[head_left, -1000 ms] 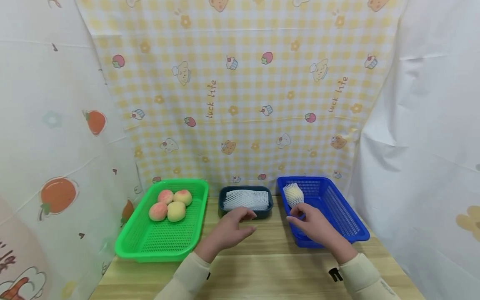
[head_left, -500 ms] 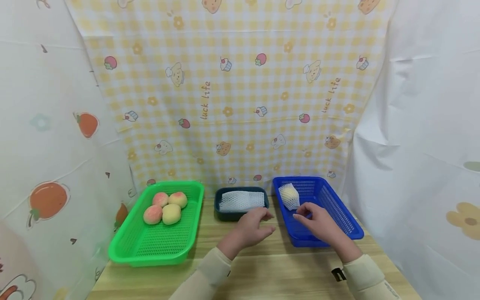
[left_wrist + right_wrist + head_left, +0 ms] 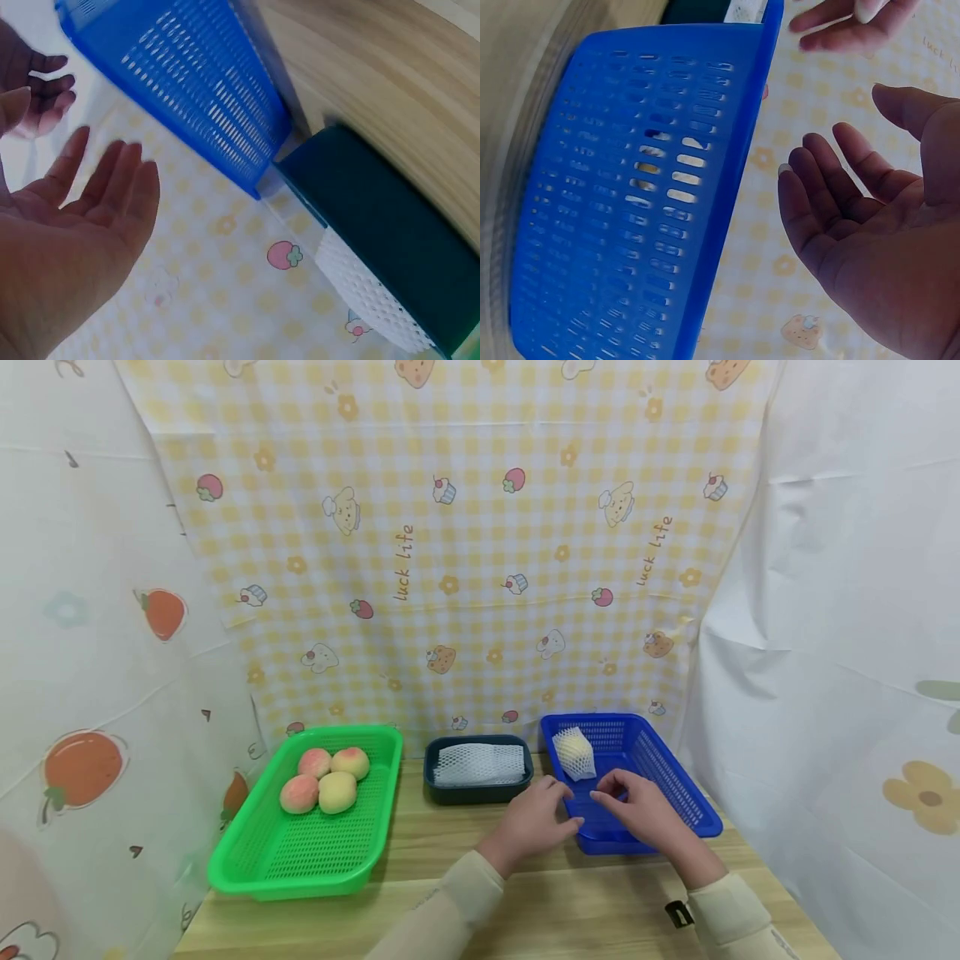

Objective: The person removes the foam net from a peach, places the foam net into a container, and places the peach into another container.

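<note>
In the head view my right hand (image 3: 637, 806) hovers over the near part of the blue basket (image 3: 667, 768), fingers loosely bent and holding nothing. My left hand (image 3: 536, 818) is at that basket's left rim, thumb and fingers apart, also with nothing in it. Inside the basket, at the back left, lies a pale yellow peach (image 3: 574, 753) wrapped in a white foam net sleeve. Both wrist views show loosely curved fingers, in the left one my left hand (image 3: 90, 232), in the right one my right hand (image 3: 877, 210), beside the basket's slotted wall (image 3: 622, 195).
A dark teal tray (image 3: 480, 795) with white foam net sleeves (image 3: 480, 764) stands at the back middle. To the left, a green basket (image 3: 322, 852) holds several peaches (image 3: 337, 792), pink and yellow. A checked curtain (image 3: 450, 543) hangs behind the wooden table (image 3: 420, 860).
My left hand has moved right, from in front of the teal tray to the blue basket's left rim. The right hand stays over the basket. The head view has shifted slightly.
</note>
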Demonstrator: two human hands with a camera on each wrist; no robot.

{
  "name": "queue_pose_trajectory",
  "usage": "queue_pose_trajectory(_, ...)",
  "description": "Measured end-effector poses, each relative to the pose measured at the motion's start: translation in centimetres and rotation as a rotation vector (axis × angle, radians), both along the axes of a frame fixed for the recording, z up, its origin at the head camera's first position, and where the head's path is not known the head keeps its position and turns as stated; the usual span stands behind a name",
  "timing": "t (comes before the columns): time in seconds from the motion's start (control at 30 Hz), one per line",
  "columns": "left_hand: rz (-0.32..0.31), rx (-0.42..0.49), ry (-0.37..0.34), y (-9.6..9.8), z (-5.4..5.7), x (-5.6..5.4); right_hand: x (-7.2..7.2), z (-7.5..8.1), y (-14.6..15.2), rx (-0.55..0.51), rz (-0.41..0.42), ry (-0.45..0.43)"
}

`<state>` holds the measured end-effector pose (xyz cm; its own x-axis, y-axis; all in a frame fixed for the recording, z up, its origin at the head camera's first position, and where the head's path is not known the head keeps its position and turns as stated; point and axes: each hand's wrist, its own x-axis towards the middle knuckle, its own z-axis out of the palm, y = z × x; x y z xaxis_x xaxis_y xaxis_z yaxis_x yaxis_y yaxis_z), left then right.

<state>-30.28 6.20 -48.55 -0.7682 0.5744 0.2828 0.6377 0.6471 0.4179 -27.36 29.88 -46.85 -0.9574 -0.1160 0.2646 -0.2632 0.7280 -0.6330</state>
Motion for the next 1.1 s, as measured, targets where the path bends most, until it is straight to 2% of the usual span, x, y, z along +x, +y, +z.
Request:
queue_pose_trajectory(0.17,0.079,-0.160,0.037,1.8,-0.7,-0.1,0.1,-0.2,0.3,-0.012,-0.003,-0.007)
queue_pose_trajectory(0.33,0.136,-0.254,0.057,3.1,-1.9,-0.5,0.0,-0.1,0.4,-0.002,-0.009,-0.001)
queue_pose_trajectory(0.57,0.185,-0.259,0.068,3.7,-3.7,-0.6,-0.3,0.3,0.2,0.013,0.007,0.009)
queue_pose_trajectory(0.83,0.206,-0.277,0.053,3.9,-3.9,-0.3,-1.2,0.8,0.0,0.046,0.014,-0.005)
queue_pose_trajectory(1.1,0.212,-0.265,0.031,3.9,-4.2,-0.1,-2.6,0.8,0.3,0.071,0.005,-0.060)
